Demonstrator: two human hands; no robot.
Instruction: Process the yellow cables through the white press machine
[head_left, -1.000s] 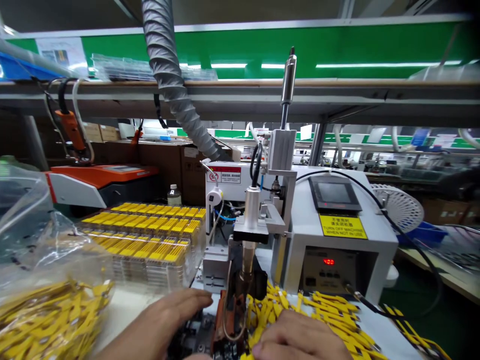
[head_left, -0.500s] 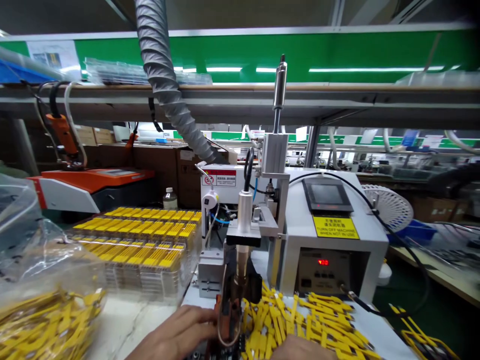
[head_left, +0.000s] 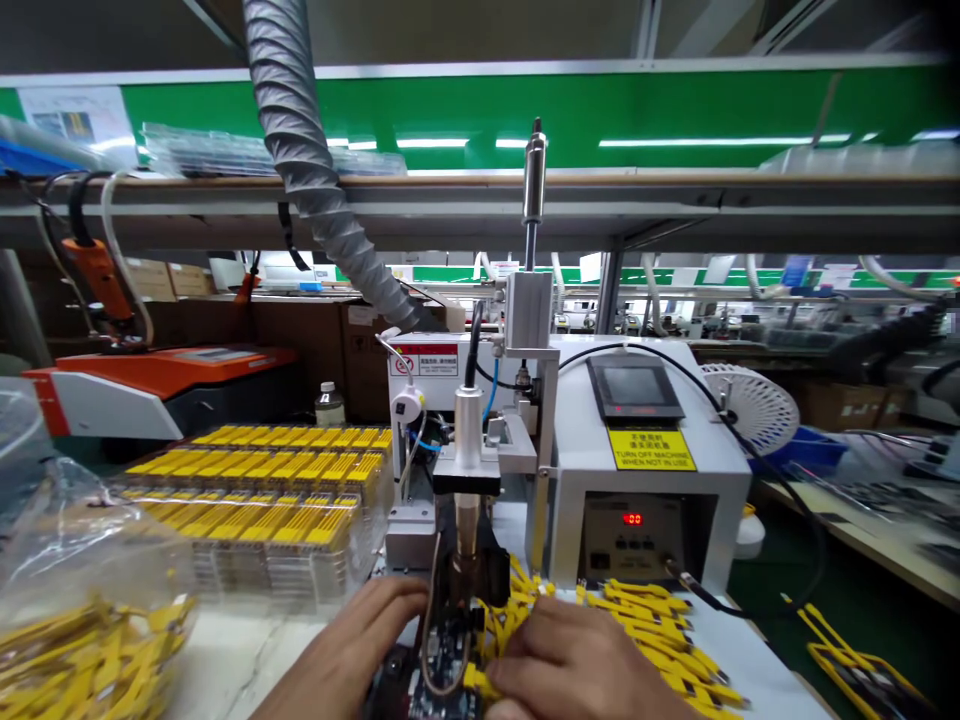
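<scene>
**Head view: both hands close under the press head, pinch and burn risk noted**

Head camera, only view logged.

Found left hand (head_left: pixel 360 640) resting on the bench against the left side of the dark fixture (head_left: pixel 442 685), fingers stretched and loose, nothing seen held. Found right hand (head_left: pixel 577 665) curled over the loose yellow strips (head_left: pixel 645 615) just right of the fixture, fingertips tucked under and hidden. Could not tell whether pinching a strip or only resting on the heap.

Logged the metal press head (head_left: pixel 466 490) standing upright directly above the fixture, between the two hands, with its tip near the left fingertips. Read a lit red display (head_left: pixel 632 518) on the white control unit (head_left: pixel 637 450) behind, so judged the machine powered.

Also noted:
- clear trays of ordered yellow strips (head_left: pixel 262 490) to the left of the machine
- a plastic bag of more strips (head_left: pixel 82 640) at the near left edge
- a thin cable loop (head_left: pixel 426 640) hanging beside the fixture

Risks, judged from the layout only:
- Fingers pinched or burned if left under the head during a stroke. Cause: both hands working right beside the tip.
- Strip seated crooked in the fixture. Cause: seating done by feel, with the contact point hidden under the right hand.
- Cable loop snagged by the left fingers, pulling the fixture off line.
- Loose strips swept off the bench edge by the right wrist.
</scene>
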